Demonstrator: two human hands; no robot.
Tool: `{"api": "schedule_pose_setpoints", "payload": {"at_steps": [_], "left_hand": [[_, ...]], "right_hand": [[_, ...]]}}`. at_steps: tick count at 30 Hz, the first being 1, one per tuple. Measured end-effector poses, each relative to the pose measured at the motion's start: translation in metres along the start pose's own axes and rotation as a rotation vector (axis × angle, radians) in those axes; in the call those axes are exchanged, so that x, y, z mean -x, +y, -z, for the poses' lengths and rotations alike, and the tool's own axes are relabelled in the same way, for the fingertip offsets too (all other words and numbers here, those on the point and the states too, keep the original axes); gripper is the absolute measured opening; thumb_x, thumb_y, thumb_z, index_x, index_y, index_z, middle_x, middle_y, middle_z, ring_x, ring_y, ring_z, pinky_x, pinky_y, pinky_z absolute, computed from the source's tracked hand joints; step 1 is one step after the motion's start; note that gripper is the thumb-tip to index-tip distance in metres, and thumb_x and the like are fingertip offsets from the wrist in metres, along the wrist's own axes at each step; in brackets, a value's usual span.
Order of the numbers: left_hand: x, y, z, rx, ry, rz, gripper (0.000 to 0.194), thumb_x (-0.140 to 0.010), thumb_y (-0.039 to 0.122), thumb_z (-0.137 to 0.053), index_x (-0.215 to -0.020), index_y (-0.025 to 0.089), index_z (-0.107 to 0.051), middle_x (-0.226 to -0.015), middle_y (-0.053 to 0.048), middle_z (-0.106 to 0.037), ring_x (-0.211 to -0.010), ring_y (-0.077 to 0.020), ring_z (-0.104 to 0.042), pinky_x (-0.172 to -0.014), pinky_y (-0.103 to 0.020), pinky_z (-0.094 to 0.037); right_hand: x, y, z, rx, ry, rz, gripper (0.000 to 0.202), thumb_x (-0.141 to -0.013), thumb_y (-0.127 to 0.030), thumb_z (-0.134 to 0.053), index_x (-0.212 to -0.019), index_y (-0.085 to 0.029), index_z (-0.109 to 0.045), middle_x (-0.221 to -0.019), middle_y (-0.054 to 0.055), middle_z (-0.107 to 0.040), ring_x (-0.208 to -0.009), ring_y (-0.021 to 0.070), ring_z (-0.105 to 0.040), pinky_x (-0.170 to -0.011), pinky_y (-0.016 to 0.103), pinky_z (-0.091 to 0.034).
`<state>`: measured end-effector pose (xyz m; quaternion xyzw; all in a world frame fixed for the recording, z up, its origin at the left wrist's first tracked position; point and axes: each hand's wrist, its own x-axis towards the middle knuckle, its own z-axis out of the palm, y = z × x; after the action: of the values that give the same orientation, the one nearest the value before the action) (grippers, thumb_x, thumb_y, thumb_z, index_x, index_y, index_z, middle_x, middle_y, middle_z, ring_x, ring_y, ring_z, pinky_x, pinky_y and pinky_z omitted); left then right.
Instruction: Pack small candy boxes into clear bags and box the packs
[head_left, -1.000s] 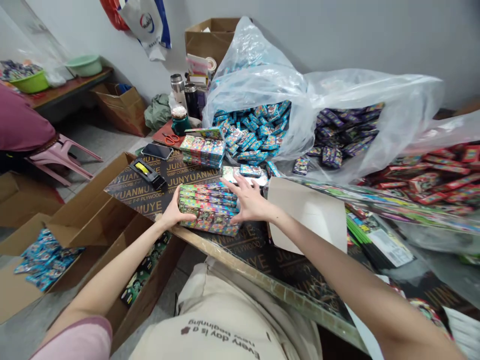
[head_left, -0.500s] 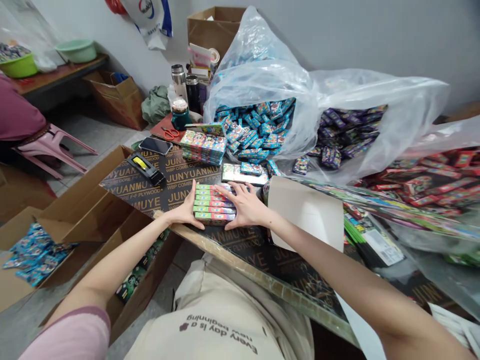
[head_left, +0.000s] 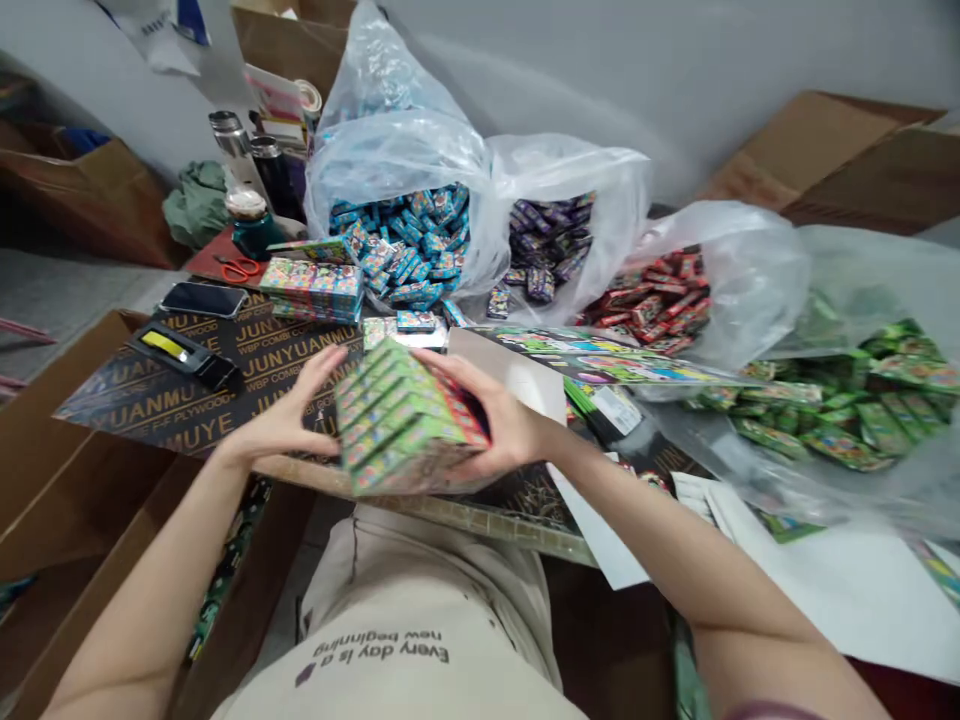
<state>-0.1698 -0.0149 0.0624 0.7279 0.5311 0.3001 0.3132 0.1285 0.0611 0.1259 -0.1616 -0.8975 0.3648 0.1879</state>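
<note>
At the left end of the counter [head_left: 180,402] lie a black tool with a yellow insert [head_left: 180,350], a phone [head_left: 202,299] and orange-handled scissors [head_left: 237,268]. Next comes the left hand [head_left: 289,415], spread open beside the block of small boxes [head_left: 401,425]; whether its fingertips touch cannot be told. The block sits tilted near the counter's front edge, green-patterned in ridged rows on the left, redder on the right, slightly blurred. Blue packets [head_left: 412,245] fill a bag behind it. The right hand [head_left: 514,425] grasps the block's right side. The step seems to be handling and turning it; keeping its rows together calls for even, gentle pressure from both sides. Farther right are purple [head_left: 551,235], red [head_left: 660,300] and green packets [head_left: 870,410].
</note>
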Motion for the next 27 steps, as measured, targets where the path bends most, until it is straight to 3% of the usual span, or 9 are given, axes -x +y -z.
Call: {"api": "schedule_pose_setpoints", "payload": {"at_steps": [3, 5, 8, 11, 15, 19, 23, 25, 27], "left_hand": [[-0.025, 0.023, -0.068, -0.079, -0.143, -0.091, 0.060, -0.079, 0.043, -0.066, -0.134, 0.022, -0.050, -0.135, -0.012, -0.051, -0.127, -0.0308, -0.047, -0.108, -0.046, -0.038], [-0.040, 0.039, -0.116, -0.184, -0.297, -0.176, 0.054, -0.079, 0.039, -0.068, -0.128, 0.021, -0.054, -0.122, -0.012, -0.060, -0.113, -0.0290, -0.057, -0.098, -0.042, -0.045], [-0.053, 0.051, -0.157, -0.428, -0.289, -0.107, 0.045, -0.078, 0.043, -0.069, -0.114, 0.016, -0.061, -0.103, -0.013, -0.065, -0.098, -0.0304, -0.063, -0.086, -0.042, -0.048], [-0.053, 0.046, -0.163, -0.529, -0.189, -0.010, 0.037, -0.080, 0.047, -0.067, -0.098, 0.016, -0.062, -0.096, -0.012, -0.064, -0.093, -0.0293, -0.064, -0.079, -0.038, -0.048], [-0.047, 0.034, -0.160, -0.457, -0.101, 0.079, 0.029, -0.082, 0.043, -0.067, -0.095, 0.019, -0.056, -0.093, -0.007, -0.067, -0.085, -0.0243, -0.067, -0.071, -0.031, -0.048], [-0.045, 0.033, -0.169, -0.325, 0.017, 0.167, 0.030, -0.081, 0.037, -0.068, -0.098, 0.021, -0.050, -0.091, -0.005, -0.069, -0.084, -0.0238, -0.069, -0.070, -0.030, -0.048], [-0.045, 0.038, -0.177, -0.246, 0.029, 0.195, 0.032, -0.077, 0.038, -0.072, -0.095, 0.021, -0.051, -0.087, -0.004, -0.070, -0.082, -0.0246, -0.069, -0.069, -0.030, -0.049], [-0.048, 0.036, -0.168, -0.183, 0.014, 0.150, 0.034, -0.070, 0.038, -0.076, -0.090, 0.021, -0.054, -0.082, -0.002, -0.070, -0.077, -0.0228, -0.068, -0.067, -0.029, -0.049], [-0.057, 0.028, -0.142, -0.106, 0.086, 0.125, 0.031, -0.065, 0.036, -0.079, -0.080, 0.021, -0.057, -0.077, 0.000, -0.069, -0.072, -0.0193, -0.066, -0.066, -0.027, -0.049]], "right_hand": [[0.045, -0.004, 0.030, 0.266, 0.059, -0.141, 0.102, -0.065, -0.052, -0.073, -0.150, -0.028, -0.021, -0.139, 0.011, -0.040, -0.122, 0.0345, -0.043, -0.103, 0.047, -0.034], [0.066, 0.005, 0.037, 0.536, 0.116, -0.261, 0.096, -0.065, -0.047, -0.073, -0.149, -0.028, -0.029, -0.139, 0.013, -0.040, -0.124, 0.0382, -0.041, -0.104, 0.051, -0.032], [0.082, 0.029, 0.032, 0.794, 0.128, -0.365, 0.091, -0.064, -0.043, -0.071, -0.146, -0.024, -0.037, -0.138, 0.017, -0.040, -0.126, 0.0416, -0.040, -0.103, 0.054, -0.031], [0.084, 0.053, 0.019, 0.848, 0.103, -0.388, 0.083, -0.064, -0.042, -0.068, -0.141, -0.019, -0.045, -0.137, 0.018, -0.046, -0.125, 0.0421, -0.041, -0.102, 0.052, -0.033], [0.081, 0.066, 0.005, 0.795, 0.067, -0.372, 0.067, -0.071, -0.038, -0.059, -0.135, -0.021, -0.052, -0.131, 0.014, -0.056, -0.118, 0.0390, -0.049, -0.100, 0.050, -0.036], [0.079, 0.064, 0.000, 0.724, 0.065, -0.391, 0.075, -0.074, -0.040, -0.060, -0.144, -0.021, -0.041, -0.127, 0.015, -0.059, -0.111, 0.0362, -0.056, -0.094, 0.046, -0.041], [0.081, 0.073, -0.003, 0.796, 0.051, -0.386, 0.088, -0.067, -0.042, -0.068, -0.147, -0.021, -0.037, -0.125, 0.020, -0.057, -0.115, 0.0422, -0.052, -0.093, 0.052, -0.039], [0.084, 0.084, -0.006, 0.799, 0.010, -0.405, 0.093, -0.065, -0.042, -0.070, -0.149, -0.022, -0.033, -0.124, 0.021, -0.056, -0.113, 0.0427, -0.053, -0.090, 0.055, -0.040], [0.087, 0.091, -0.009, 0.729, -0.048, -0.449, 0.101, -0.065, -0.045, -0.072, -0.152, -0.024, -0.026, -0.126, 0.021, -0.056, -0.108, 0.0406, -0.057, -0.087, 0.053, -0.044]]}}
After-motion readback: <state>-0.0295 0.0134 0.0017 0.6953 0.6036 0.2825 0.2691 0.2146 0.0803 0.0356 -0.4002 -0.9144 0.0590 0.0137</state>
